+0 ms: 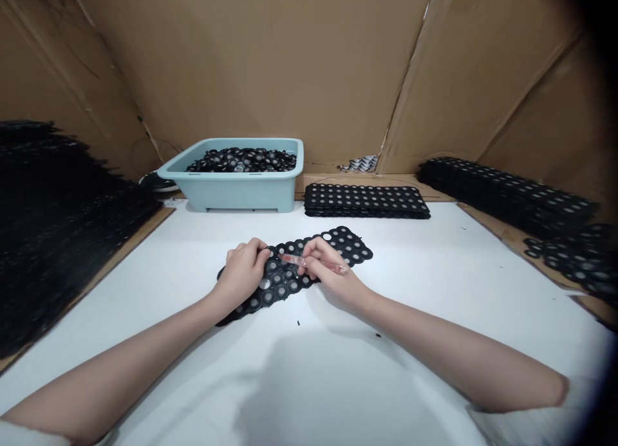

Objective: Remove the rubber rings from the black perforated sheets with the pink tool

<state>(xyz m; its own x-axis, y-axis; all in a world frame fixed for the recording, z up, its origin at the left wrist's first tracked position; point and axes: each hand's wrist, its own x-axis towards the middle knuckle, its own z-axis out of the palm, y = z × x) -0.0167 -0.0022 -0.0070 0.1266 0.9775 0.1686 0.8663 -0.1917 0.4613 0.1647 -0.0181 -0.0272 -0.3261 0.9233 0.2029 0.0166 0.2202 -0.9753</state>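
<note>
A black sheet of joined rings with pale round centres (277, 280) lies at a slant on the white table. My left hand (244, 269) rests over its left part, fingers curled and thumb and forefinger closed at the upper edge. In my right hand (326, 266) is a slim pen-like tool with a clear reddish body (292, 259), held as one holds a pen. Its tip points left over the sheet, close to my left thumb. A few centres look brighter white than the others. My fingers hide part of the sheet.
A light blue tub (241, 192) of loose black round pieces (241, 157) stands at the back. Right of it is a stack of similar sheets (367, 201). More sheets (506, 192) are piled at the right, and a tall black pile (62, 240) stands left. Cardboard walls (270, 66) enclose the table (193, 381).
</note>
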